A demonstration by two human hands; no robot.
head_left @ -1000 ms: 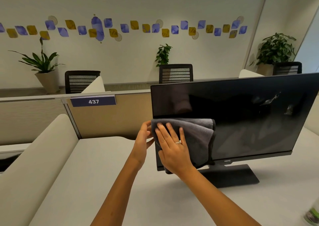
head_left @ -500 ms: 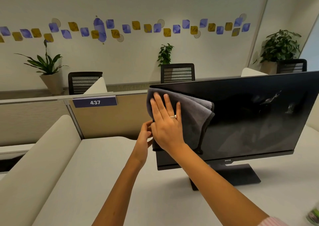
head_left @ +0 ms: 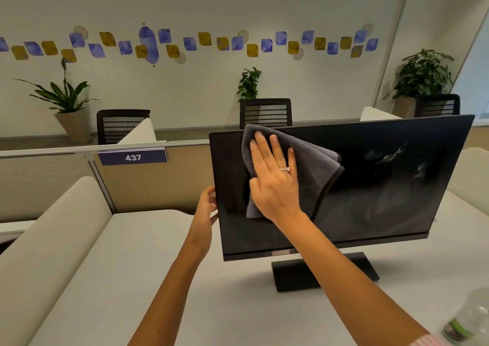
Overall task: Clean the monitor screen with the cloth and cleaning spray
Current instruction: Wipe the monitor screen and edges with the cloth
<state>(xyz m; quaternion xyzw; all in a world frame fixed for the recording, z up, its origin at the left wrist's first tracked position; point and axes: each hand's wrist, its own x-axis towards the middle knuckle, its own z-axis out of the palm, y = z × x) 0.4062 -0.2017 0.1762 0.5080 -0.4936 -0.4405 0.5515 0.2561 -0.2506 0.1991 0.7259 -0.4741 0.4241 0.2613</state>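
On pale grey desk (head_left: 158, 279): black flat monitor (head_left: 383, 187), left hand (head_left: 206, 205) fingers gripping its left edge; right hand (head_left: 275, 179), fingers straight, pressing folded grey cloth (head_left: 317, 165) against screen.

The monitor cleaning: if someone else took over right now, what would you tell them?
Right hand: flat, pressing the grey cloth on the upper left of the monitor screen.
Left hand: grips the monitor's left edge, steadying it.
Spray bottle: blurry, at the desk's near right corner.
Done: the left part looks mostly wiped.
Left: white smears at the upper right; wipe across to them, then the lower screen.
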